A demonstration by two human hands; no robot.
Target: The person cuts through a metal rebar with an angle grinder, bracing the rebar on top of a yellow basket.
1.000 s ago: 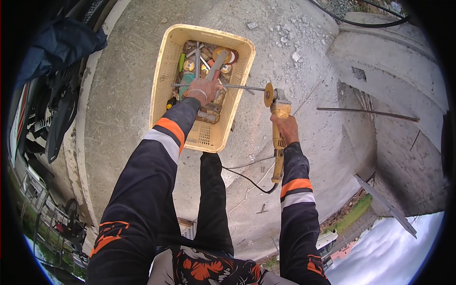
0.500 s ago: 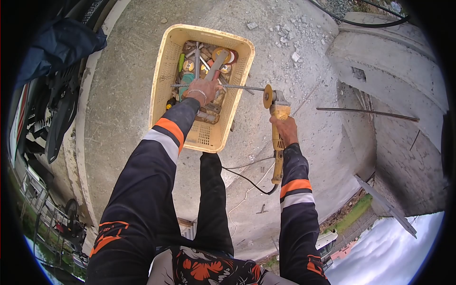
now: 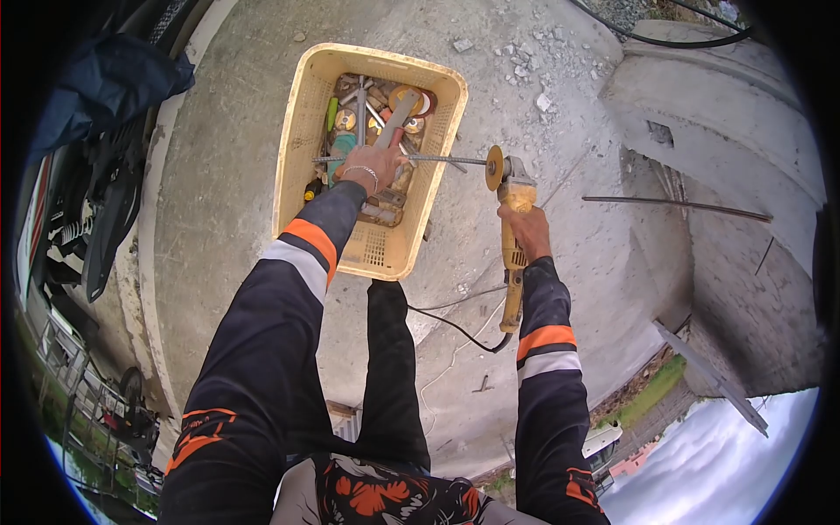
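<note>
A ribbed steel bar (image 3: 446,159) lies level across the yellow plastic crate (image 3: 293,175), and my left hand (image 3: 372,166) is closed round it above the crate's contents. Below that hand are loose tools, cutting discs and a green tool (image 3: 343,144). My right hand (image 3: 528,231) grips a yellow angle grinder (image 3: 513,254) upright beside the crate. The grinder's disc (image 3: 494,168) is at the right end of the bar; whether they touch I cannot tell.
A black cord (image 3: 455,331) runs from the grinder's lower end. Another long bar (image 3: 678,205) extends at the right, by a concrete wall (image 3: 752,289). Rubble (image 3: 534,61) lies at the top, a motorcycle (image 3: 96,206) stands at the left.
The grinder in my right hand has shifted slightly up and its body is turned a little. My left hand and the bar have hardly moved.
</note>
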